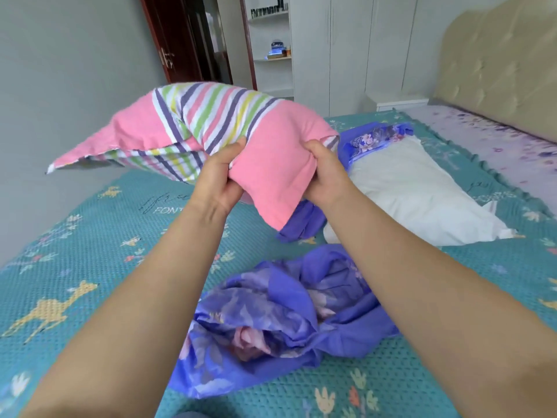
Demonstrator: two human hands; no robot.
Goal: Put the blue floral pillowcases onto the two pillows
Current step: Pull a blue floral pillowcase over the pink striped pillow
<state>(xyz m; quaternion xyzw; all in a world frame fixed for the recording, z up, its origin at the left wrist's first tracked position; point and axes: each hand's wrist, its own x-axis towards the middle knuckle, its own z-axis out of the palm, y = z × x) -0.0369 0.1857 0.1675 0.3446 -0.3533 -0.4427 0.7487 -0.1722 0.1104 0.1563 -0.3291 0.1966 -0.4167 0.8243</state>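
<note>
I hold a pink pillow with a striped band [217, 125] up above the bed. My left hand [218, 179] grips its near end from the left, and my right hand [324, 173] grips the same end from the right. A crumpled blue floral pillowcase [271, 315] lies on the bed below my arms. A white pillow [416, 188] lies to the right. A second blue floral pillowcase [373, 140] is bunched at the white pillow's far end and trails under the pink pillow.
The bed carries a teal bedspread [90, 267] with animal prints. A beige padded headboard [500, 64] stands at the right. White wardrobes [349, 46], open shelves and a dark red door [180, 40] line the far wall.
</note>
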